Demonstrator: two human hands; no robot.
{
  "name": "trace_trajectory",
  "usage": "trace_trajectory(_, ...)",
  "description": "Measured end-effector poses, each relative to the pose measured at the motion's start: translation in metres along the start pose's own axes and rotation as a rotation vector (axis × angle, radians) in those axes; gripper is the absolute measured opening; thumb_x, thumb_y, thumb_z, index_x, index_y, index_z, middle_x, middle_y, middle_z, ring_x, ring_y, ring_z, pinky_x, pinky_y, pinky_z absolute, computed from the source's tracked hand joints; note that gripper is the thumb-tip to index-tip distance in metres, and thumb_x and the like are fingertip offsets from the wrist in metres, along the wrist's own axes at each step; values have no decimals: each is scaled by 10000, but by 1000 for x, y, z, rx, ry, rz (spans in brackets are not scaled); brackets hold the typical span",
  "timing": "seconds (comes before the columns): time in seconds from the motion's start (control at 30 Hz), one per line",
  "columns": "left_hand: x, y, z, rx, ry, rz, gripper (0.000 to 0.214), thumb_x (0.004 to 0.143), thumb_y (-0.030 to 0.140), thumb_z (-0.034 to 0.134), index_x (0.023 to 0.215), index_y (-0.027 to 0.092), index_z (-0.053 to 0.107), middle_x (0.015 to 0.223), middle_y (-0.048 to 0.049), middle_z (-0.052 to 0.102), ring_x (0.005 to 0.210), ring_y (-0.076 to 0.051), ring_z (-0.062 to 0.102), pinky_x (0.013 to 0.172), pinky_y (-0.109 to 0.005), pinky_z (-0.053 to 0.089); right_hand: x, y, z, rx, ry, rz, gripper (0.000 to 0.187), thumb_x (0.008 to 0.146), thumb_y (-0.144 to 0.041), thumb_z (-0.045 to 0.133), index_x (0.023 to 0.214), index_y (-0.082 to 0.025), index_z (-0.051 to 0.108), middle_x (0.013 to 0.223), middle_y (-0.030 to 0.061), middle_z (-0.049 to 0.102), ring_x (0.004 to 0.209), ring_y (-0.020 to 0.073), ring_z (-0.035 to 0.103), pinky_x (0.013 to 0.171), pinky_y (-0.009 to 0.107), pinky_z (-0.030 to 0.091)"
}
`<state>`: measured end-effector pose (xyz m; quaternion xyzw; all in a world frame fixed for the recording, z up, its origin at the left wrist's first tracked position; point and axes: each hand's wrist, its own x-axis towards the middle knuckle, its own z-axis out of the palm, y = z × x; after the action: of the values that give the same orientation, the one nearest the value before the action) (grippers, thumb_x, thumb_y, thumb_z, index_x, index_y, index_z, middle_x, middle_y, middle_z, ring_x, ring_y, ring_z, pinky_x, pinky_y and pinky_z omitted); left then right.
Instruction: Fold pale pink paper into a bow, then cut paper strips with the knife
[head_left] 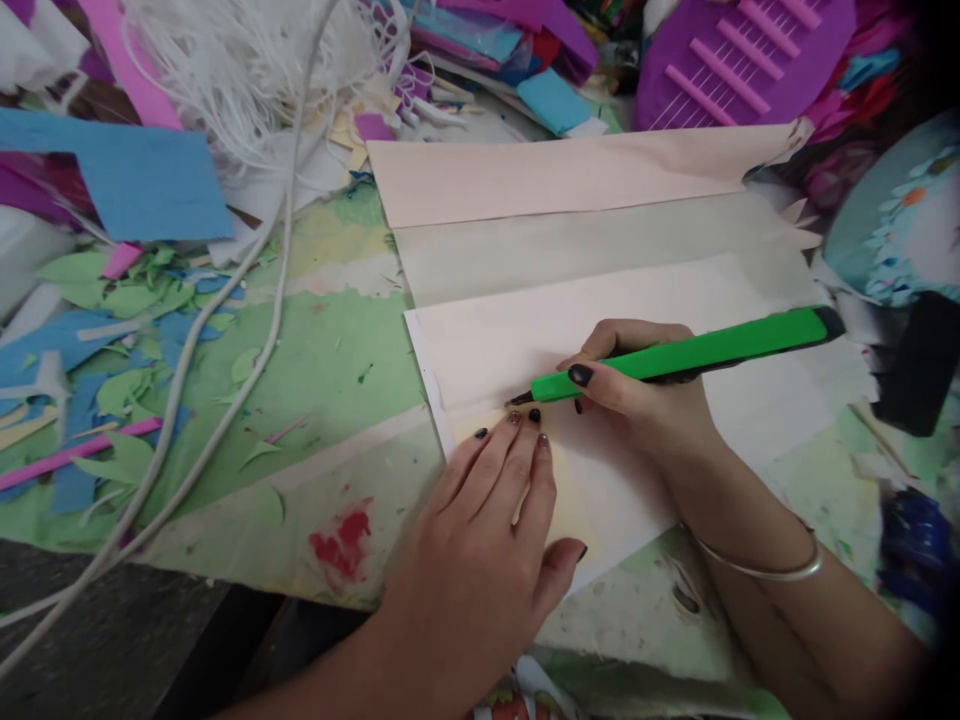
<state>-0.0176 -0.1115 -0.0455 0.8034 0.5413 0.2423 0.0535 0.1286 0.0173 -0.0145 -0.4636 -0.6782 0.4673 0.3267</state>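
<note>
My right hand (pixel 645 400) grips a green utility knife (pixel 690 352) with a black end, held low and slanting. Its narrow dark tip touches the paper just beyond my left fingertips. Flat on the sheets lies my left hand (pixel 487 510), fingers stretched out, pressing down near the left edge. Beneath both hands is a white sheet of paper (pixel 637 290), with a pale yellow piece (pixel 568 490) partly hidden under my left palm. Behind it, a translucent greyish sheet (pixel 570 245) and a light pink sheet (pixel 562 180) overlap.
A white cord (pixel 289 190) crosses the left side. Green and blue paper scraps (pixel 127 390) lie there, with white string (pixel 255 70) behind. At the back right sits a purple round piece with pink bars (pixel 742 60). A black object (pixel 924 365) lies at the right.
</note>
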Motion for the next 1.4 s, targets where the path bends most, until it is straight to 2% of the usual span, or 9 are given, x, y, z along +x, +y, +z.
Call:
trace_trajectory(0.57,1,-2,0,-8,37,23,520,873,398,525,1230,22,564,1313,-167,563,1242,-276,496,1044,-423,391,2,2,-6,1,-15,-7,228,742,-317,711,564,-213,614,489,-10,580,442,105,471,408,253,306)
trace_trajectory(0.97,2,-1,0,-14,35,20,516,875,393,530,1236,25,560,1324,-167,553,1258,-273,483,1056,-416,381,4,4,-9,76,-1,30,226,688,-333,753,553,-209,620,464,-15,570,436,112,473,403,251,304)
trace_trajectory(1.13,2,-1,1,-18,45,21,504,874,385,534,1223,24,568,1319,-165,558,1254,-270,487,1059,-409,373,4,9,-14,73,3,13,221,735,-318,714,571,-204,619,471,-17,568,436,116,481,399,247,303)
trace_trajectory(1.4,2,-2,1,-17,54,18,504,873,382,534,1219,17,571,1311,-162,566,1243,-268,495,1058,-407,364,4,11,-16,67,-4,21,257,733,-371,732,559,-225,610,482,-8,567,435,122,473,395,269,305)
